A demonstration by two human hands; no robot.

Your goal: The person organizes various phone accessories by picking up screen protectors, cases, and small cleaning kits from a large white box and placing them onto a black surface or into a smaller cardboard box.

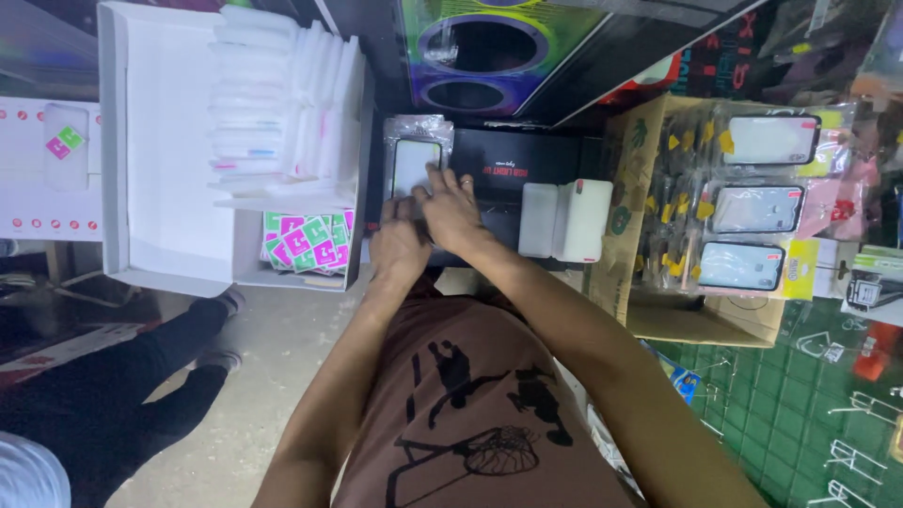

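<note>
Far left of your hands: one white sheet [47,169] with red dots along its edges and one green-and-pink sticker on it. Next, one open white box [160,150] holding a row of clear sleeves [282,113], too many and too overlapped to count; below them, one stack of green-and-pink packets [306,242], just left of your left hand.

Your left hand [397,246] lies fingers forward, loosely curled, at the lower edge of one bagged phone glass [416,160]. Your right hand [450,209] overlaps it from the right, fingers spread narrow, tips pressing the glass's lower right corner. The glass lies on one black box [522,169], directly ahead of both hands. You cannot tell if either hand grips anything.

Just right of your right hand: one white folded case [567,219] on the black box. Further right: one cardboard box [640,188] with three bagged phone cases [757,209] stacked top to bottom.

Lower left, well apart from your hands: another person's leg [179,348] in black.
</note>
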